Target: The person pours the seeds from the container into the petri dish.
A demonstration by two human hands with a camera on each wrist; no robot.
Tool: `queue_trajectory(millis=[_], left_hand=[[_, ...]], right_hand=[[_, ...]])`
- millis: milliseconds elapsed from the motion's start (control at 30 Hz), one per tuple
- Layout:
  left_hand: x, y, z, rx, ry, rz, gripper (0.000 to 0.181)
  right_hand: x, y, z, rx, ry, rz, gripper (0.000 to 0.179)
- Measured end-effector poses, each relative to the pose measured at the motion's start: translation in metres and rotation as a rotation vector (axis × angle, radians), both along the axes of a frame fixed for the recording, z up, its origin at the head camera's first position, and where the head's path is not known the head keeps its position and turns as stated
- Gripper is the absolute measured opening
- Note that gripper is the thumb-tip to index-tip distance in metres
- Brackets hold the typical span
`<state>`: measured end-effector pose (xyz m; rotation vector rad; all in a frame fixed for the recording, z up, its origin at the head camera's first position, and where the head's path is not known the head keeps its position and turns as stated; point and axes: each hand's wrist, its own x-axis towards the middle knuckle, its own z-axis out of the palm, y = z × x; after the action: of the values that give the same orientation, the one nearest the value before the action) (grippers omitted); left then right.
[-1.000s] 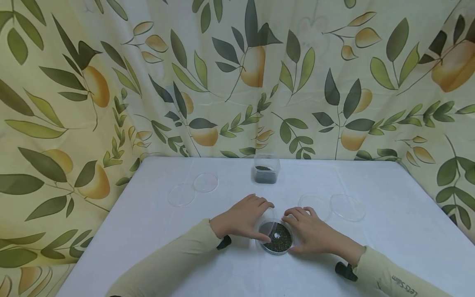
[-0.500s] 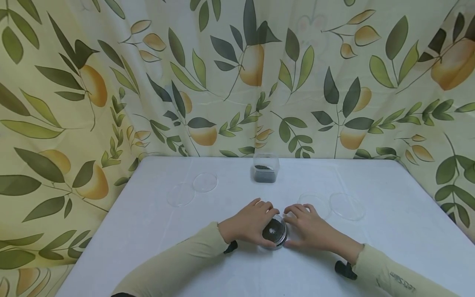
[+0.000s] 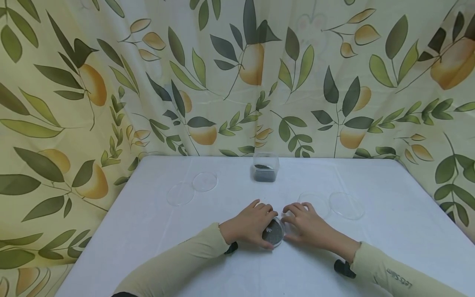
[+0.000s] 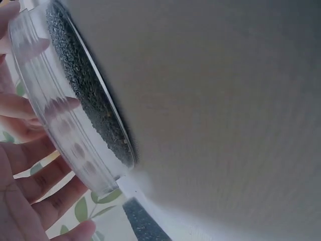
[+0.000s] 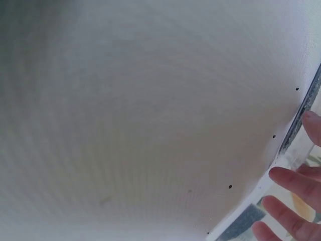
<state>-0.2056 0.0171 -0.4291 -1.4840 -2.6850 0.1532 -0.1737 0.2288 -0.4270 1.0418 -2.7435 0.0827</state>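
A clear round petri dish (image 3: 273, 232) holding dark granules stands on the white table, with its lid on. Seen from the side in the left wrist view, the granules (image 4: 88, 80) form a low layer beneath the clear wall. My left hand (image 3: 250, 225) grips the dish from the left, thumb at the near edge and fingers at the far edge. Close against its right side is my right hand (image 3: 306, 227), fingers loosely bent. In the right wrist view a fingertip (image 5: 312, 125) overlaps the dish's side, while the other fingers spread apart beyond it.
A clear box (image 3: 265, 168) partly filled with dark granules stands at the back middle. Two clear round dish pieces (image 3: 180, 194) lie at the left, and two more (image 3: 346, 205) behind my right hand. Several dark specks (image 5: 230, 187) dot the cloth. A patterned curtain (image 3: 237, 82) hangs behind.
The clear lid, earlier tilted and offset to the left over the dish, now sits over it. My left hand has moved right with it; the dish has shifted slightly left.
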Motion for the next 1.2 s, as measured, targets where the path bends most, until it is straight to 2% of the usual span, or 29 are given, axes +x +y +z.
queue_trajectory(millis=[200,467,667,767,1000,1200], left_hand=[[-0.001,-0.001,-0.002,0.001,0.008,0.001,0.088],[-0.001,-0.004,-0.001,0.006,-0.015,0.035,0.096],[-0.005,-0.013,0.007,0.033,0.016,0.077,0.097],[-0.007,-0.018,0.012,0.059,0.01,0.093,0.099],[-0.014,-0.036,0.017,0.102,0.017,0.149,0.094],[-0.025,-0.057,0.02,0.155,-0.005,0.22,0.088]], right_hand=[[0.0,0.001,0.001,-0.006,0.002,-0.023,0.05],[-0.001,0.003,-0.001,-0.039,0.063,-0.019,0.063],[0.0,0.003,0.004,-0.013,0.08,-0.035,0.068],[-0.001,0.004,0.009,-0.003,0.092,-0.043,0.07],[-0.013,0.001,0.023,-0.042,0.086,-0.062,0.072],[-0.031,-0.006,0.038,-0.089,0.055,-0.102,0.071]])
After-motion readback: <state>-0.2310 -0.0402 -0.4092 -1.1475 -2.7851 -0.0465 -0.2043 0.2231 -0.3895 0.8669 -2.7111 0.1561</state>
